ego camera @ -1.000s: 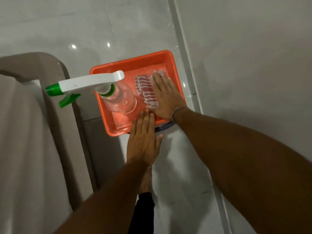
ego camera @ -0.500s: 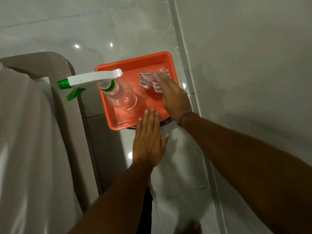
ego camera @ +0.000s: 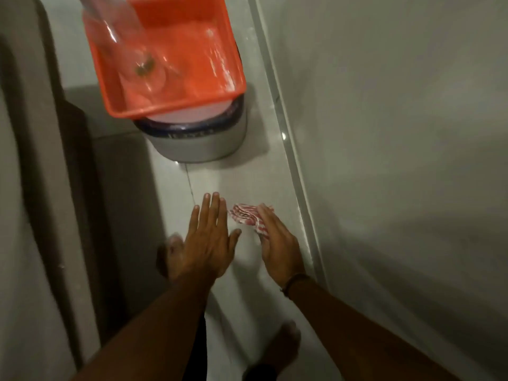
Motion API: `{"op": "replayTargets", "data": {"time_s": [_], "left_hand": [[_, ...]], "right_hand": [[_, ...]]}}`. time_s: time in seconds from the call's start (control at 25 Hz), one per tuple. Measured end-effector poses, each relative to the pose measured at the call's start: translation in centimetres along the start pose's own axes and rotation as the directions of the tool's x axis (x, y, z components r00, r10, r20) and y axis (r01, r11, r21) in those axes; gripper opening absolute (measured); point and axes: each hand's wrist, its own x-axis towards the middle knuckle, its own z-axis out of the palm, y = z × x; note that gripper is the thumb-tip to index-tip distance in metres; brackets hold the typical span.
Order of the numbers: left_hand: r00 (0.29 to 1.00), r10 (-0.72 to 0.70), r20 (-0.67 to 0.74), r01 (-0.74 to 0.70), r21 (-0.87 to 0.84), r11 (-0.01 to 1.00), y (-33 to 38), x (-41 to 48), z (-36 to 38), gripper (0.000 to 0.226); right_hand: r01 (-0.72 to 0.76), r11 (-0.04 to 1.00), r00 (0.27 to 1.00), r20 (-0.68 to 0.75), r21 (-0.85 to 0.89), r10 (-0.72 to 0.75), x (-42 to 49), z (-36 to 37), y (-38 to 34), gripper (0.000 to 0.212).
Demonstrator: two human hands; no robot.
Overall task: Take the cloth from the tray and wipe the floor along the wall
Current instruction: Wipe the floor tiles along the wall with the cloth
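Now right hand [ego camera: 277, 240] presses cloth [ego camera: 247, 218] onto floor [ego camera: 247, 177]

The scene is dim, with a warm grey cast. Motion blur smears the orange tray [ego camera: 170, 59] well ahead of the hands and softens the left hand [ego camera: 204, 243]. A small glare spot sits on the skirting strip [ego camera: 283, 136] ahead of the right hand [ego camera: 277, 243]. Soft shadows lie beneath both hands. Straight edges bow toward the frame's sides.
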Motion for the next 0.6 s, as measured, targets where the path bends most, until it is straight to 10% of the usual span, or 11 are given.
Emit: {"op": "replayTargets", "data": {"time_s": [0.6], "left_hand": [[0.962, -0.042, -0.27, 0.026, -0.061, 0.998, -0.5, 5.1, 29.5, 0.092]], "right_hand": [[0.172, 0.812, 0.973, -0.035, -0.557, -0.23, 8.9, 15.2, 25.6, 0.081]]}}
